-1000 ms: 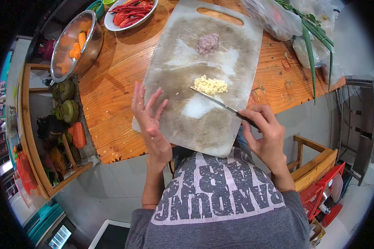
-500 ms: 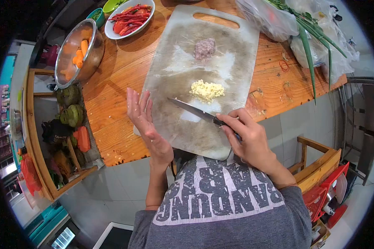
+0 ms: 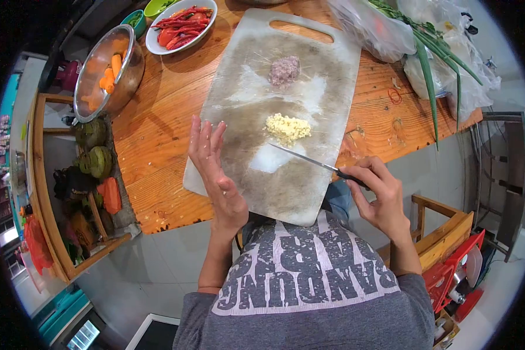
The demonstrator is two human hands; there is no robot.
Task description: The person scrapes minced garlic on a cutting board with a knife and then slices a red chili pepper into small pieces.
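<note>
My right hand [image 3: 382, 195] grips the black handle of a kitchen knife [image 3: 309, 159] off the right edge of the cutting board. The blade points left over the white plastic cutting board [image 3: 227, 105], just below a heap of finely chopped pale yellow pieces, perhaps garlic [image 3: 288, 128]. Farther up the board sits a small mound of minced pinkish-purple pieces, perhaps shallot [image 3: 284, 70]. My left hand [image 3: 216, 175] is raised at the board's left edge, fingers stretched upward, holding nothing; small bits cling to its skin.
A white bowl [image 3: 151, 42] of red chillies and tomatoes and a metal bowl [image 3: 135, 76] with carrot pieces stand at the upper left. Plastic bags [image 3: 373, 38] and green onions [image 3: 429, 87] lie at the right. Left of the wooden table [image 3: 157, 175], a crate holds vegetables.
The knife and my right hand have moved right, away from the board's middle. My left hand has shifted slightly right, its fingers pointing more upward.
</note>
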